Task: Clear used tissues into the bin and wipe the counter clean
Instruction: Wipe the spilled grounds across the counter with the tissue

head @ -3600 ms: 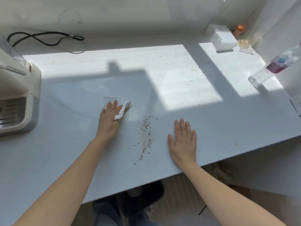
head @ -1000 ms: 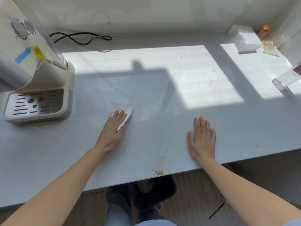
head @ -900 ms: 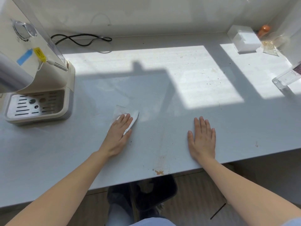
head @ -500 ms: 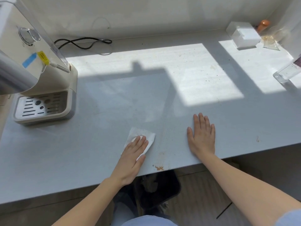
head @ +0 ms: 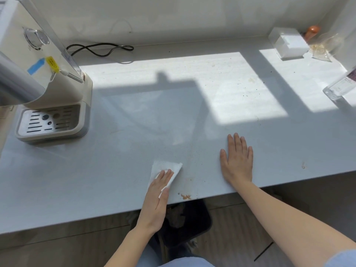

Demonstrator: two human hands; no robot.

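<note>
A bin (head: pixel 185 222) is seen under the counter (head: pixel 96 170) edge. A tissue (head: pixel 165 169) is pressed flat there by the left hand (head: pixel 157 197), fingers together, beside a brown smear (head: pixel 185 196). The right hand (head: pixel 237 160) is laid flat, empty. A dispenser (head: pixel 48 89) is stood far left.

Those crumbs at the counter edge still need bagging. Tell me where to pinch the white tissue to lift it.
Pinch the tissue at its free far-right corner, coming from above and the right. The left hand lies flat on its near half, while that corner lies uncovered on the counter, pointing away from the crumbs.
</note>
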